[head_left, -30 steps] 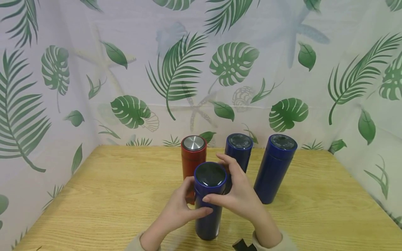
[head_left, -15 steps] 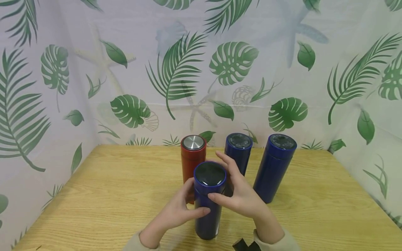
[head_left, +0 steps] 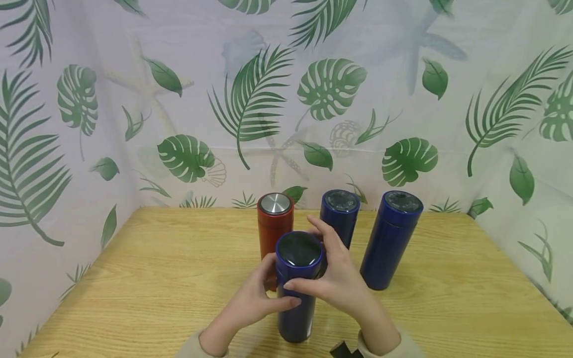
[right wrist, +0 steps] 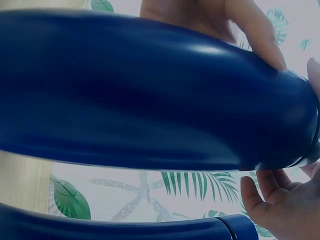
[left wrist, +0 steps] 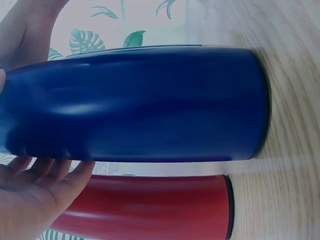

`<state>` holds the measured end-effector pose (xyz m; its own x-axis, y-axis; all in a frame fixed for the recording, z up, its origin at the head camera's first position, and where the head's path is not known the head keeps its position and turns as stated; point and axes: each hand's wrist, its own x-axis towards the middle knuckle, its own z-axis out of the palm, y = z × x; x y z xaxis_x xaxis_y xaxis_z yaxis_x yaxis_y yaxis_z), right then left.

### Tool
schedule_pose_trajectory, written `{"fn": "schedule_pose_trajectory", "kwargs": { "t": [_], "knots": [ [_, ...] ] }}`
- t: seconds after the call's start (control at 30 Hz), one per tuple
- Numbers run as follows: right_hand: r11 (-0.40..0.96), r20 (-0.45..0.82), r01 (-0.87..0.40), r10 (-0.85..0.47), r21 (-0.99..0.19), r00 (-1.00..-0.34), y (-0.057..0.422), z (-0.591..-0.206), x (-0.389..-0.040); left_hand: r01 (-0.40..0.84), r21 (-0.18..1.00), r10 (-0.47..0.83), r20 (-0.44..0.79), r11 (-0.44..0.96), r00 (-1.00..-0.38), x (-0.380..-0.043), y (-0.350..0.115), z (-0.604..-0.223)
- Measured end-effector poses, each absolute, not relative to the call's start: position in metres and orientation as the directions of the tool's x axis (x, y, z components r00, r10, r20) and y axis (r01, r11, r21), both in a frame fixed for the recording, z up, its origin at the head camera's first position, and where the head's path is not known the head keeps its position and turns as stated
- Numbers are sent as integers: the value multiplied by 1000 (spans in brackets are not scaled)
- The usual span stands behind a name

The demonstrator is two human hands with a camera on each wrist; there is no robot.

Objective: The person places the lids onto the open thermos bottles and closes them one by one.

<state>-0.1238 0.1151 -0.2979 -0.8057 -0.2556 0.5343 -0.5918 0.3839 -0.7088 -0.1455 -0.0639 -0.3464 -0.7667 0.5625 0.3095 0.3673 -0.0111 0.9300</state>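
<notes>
A blue thermos flask (head_left: 295, 320) with a glossy black top stands upright near the table's front, between both hands. My left hand (head_left: 252, 298) curves round its upper body, thumb across the front; in the left wrist view the fingertips of the left hand (left wrist: 30, 200) touch its side. Higher up, my right hand (head_left: 342, 278) holds it around the lid seam, thumb in front and fingers behind. The right wrist view shows the flask's blue body (right wrist: 125, 90) close up, with the right hand (right wrist: 290, 210) at the lid end.
Behind the held flask stands a red thermos (head_left: 270, 228) with a silver top. Two more blue thermoses stand farther right, one at the back (head_left: 335, 219) and one nearer the side (head_left: 385, 258). A leaf-patterned cloth (head_left: 250, 189) hangs around the wooden table (head_left: 170, 268).
The right thumb slid right along the flask's front near the lid seam, then came back left. The left hand keeps its hold, and the flask stays in place.
</notes>
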Motion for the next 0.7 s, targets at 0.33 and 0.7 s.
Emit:
{"fn": "schedule_pose_trajectory", "kwargs": {
  "t": [0.33,0.7],
  "knots": [
    [197,488,-610,-438,-767,-755,123,-300,-128,370,927,604,331,-64,-725,-147,-67,-348],
    [213,507,-602,-368,-770,-779,121,-298,-126,332,943,574,287,-29,-767,-146,-65,-347]
  ]
}}
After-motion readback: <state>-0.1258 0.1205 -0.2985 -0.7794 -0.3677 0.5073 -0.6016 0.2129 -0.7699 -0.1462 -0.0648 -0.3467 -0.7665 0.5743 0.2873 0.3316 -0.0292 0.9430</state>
